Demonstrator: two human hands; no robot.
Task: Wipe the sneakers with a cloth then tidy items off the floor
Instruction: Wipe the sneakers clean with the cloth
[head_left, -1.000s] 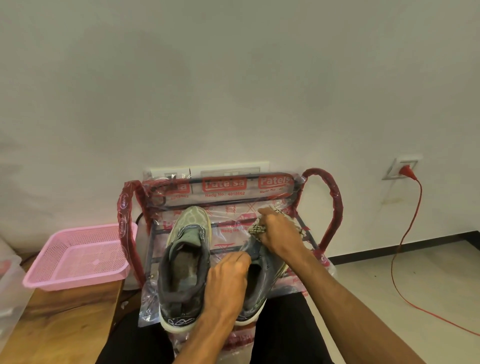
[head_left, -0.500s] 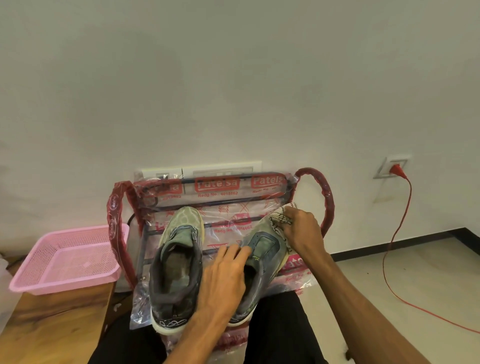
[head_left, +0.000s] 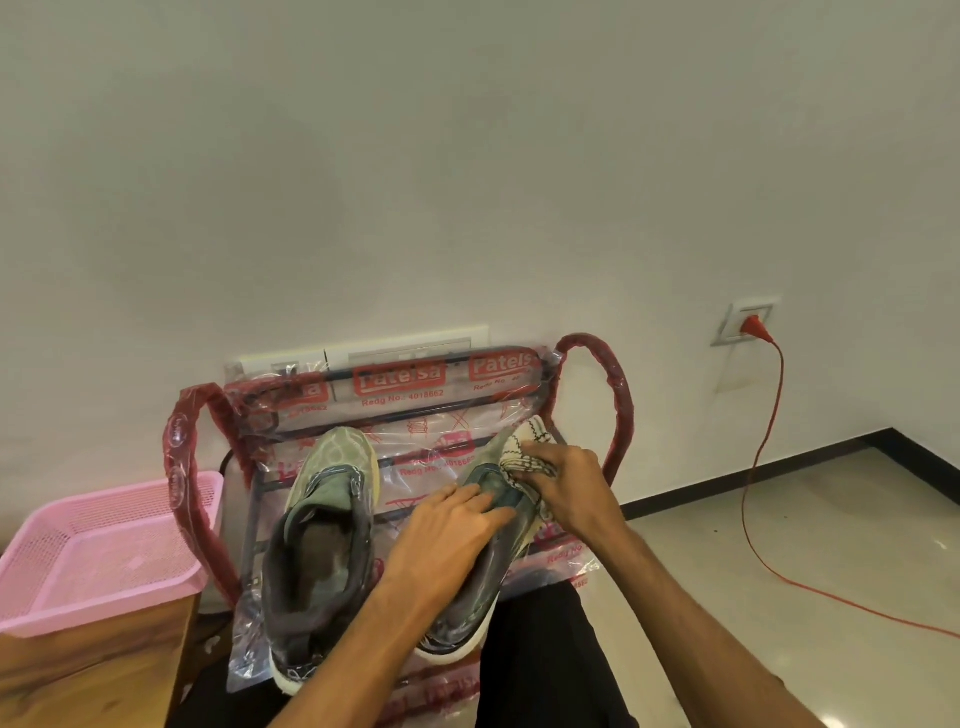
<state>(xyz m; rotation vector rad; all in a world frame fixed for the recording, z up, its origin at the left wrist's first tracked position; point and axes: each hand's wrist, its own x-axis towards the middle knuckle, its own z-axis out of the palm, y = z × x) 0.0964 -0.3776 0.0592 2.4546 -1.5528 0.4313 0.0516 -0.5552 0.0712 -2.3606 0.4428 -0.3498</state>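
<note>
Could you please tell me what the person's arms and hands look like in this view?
The left hand and right hand are ungloved, and no ring shows on the fingers that are visible. The left forearm and right forearm are bare as far as the frame reaches: no sleeve, watch or bracelet is visible.

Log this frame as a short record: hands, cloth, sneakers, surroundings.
left hand: fingers flat on the sneaker being wiped
right hand: grips cloth against that sneaker's toe
other sneaker: beside it, no hand on it, on plastic-wrapped rack
surroundings: pink basket on wooden table; red cable plugged into wall socket
</note>
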